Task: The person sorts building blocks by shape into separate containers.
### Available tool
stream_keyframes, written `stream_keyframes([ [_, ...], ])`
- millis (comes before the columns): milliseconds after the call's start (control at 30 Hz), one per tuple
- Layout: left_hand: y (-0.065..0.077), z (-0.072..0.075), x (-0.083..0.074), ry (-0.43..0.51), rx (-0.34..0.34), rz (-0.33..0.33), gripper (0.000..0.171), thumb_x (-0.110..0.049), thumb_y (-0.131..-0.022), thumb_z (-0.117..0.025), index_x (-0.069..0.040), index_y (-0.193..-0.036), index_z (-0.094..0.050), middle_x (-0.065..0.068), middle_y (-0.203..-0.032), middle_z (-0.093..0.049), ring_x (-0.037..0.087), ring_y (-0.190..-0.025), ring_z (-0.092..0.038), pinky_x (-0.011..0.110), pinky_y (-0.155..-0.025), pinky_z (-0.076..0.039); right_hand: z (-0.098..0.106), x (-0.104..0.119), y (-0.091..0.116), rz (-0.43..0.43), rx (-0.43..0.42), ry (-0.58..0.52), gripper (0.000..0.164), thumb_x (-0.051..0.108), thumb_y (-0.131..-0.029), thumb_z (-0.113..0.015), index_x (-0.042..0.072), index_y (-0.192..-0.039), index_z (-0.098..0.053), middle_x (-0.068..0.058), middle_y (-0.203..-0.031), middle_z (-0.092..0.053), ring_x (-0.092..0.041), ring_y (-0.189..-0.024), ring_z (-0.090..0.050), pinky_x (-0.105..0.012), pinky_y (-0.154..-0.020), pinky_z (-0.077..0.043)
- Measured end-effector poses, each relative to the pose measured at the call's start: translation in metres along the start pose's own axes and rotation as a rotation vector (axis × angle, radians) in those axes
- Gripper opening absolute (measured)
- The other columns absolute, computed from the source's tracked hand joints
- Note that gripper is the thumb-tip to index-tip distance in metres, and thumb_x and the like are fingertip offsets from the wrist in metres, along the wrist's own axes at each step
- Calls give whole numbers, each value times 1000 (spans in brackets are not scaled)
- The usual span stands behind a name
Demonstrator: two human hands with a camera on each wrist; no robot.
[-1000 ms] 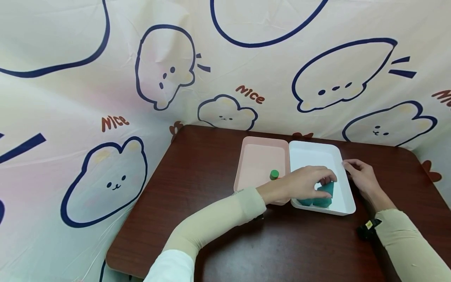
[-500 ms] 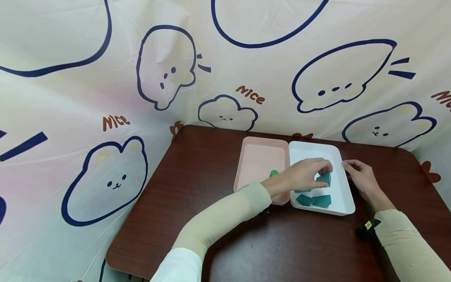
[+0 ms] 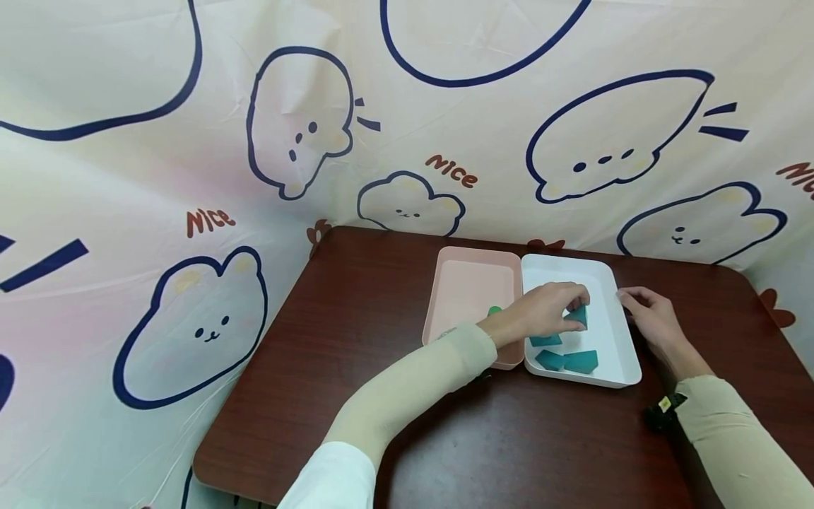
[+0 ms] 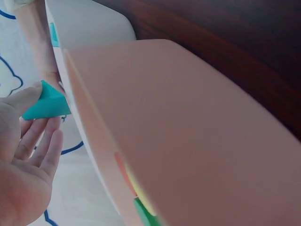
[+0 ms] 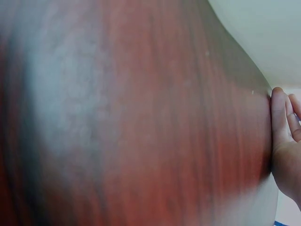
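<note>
In the head view, my left hand (image 3: 552, 308) pinches a teal wedge-shaped block (image 3: 577, 317) between thumb and fingers over the white tray (image 3: 620, 367). The left wrist view shows the block (image 4: 49, 103) from the side, its triangular end turned up against the thumb. Several more teal blocks (image 3: 581, 362) lie in the near part of that tray, one partly under my left hand. At the tray's right wall, my right hand (image 3: 655, 322) holds the rim with thumb and fingertips. The right wrist view catches this hand (image 5: 287, 150) at its right edge.
A pink tray (image 3: 473, 254) stands against the white tray's left side. In it are a green round piece (image 3: 494, 310) and, in the left wrist view, red and yellow pieces (image 4: 141, 190), mostly hidden by the wall. A patterned curtain (image 3: 413, 106) hangs behind the brown table (image 3: 356, 297).
My left hand has lifted the teal block from the near part of the white tray and moved it back and slightly left. Other teal blocks have come into view. My right hand stays at the rim.
</note>
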State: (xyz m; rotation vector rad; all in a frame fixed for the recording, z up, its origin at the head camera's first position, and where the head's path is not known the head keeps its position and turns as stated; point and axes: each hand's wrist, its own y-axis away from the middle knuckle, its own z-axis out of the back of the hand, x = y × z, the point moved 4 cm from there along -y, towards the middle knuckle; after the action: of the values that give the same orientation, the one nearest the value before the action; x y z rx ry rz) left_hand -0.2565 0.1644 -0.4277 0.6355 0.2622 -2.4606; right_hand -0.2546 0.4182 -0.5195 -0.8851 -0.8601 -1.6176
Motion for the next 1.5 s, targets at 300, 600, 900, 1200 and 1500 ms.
stream_keyframes([
  [300, -4, -16, 8, -27, 33, 47, 40, -37, -99, -77, -20, -132, -63, -11, -115, -65, -1, -104, -57, 7, -91, -44, -1, -2, 3, -2, -1, 8, 62, 51, -109, -52, -1, -142, -55, -14, -138, -53, -2, -95, -59, -15, -74, -57],
  [600, -2, -21, 12, -37, 40, 65, 43, -39, -99, -77, -20, -136, -65, -11, -119, -67, -1, -107, -59, 8, -93, -45, -2, 3, 4, 10, 0, 14, 65, 50, -110, -50, -3, -147, -51, -17, -142, -51, -1, -95, -59, -14, -74, -57],
  [900, 4, -18, 18, -52, 58, 90, 50, -42, -99, -76, -22, -144, -63, -12, -128, -66, 0, -117, -59, 10, -96, -47, -5, 3, 2, 0, 1, 15, 65, 50, -110, -49, -3, -148, -51, -18, -144, -50, -2, -96, -58, -13, -74, -56],
  [1200, 22, -9, 18, -97, 56, 46, 51, -43, -102, -72, -21, -146, -62, -9, -132, -66, 1, -120, -59, 11, -100, -46, -6, 1, 2, 2, 5, 15, 64, 49, -110, -50, -3, -146, -52, -18, -143, -50, -1, -95, -58, -13, -74, -56],
  [1500, 45, 5, 18, -97, 68, 14, 54, -45, -102, -70, -19, -148, -61, -6, -139, -64, 4, -124, -60, 12, -104, -46, -6, 1, 8, 1, 10, 19, 66, 52, -109, -50, -3, -145, -53, -20, -144, -50, -2, -95, -59, -14, -74, -57],
])
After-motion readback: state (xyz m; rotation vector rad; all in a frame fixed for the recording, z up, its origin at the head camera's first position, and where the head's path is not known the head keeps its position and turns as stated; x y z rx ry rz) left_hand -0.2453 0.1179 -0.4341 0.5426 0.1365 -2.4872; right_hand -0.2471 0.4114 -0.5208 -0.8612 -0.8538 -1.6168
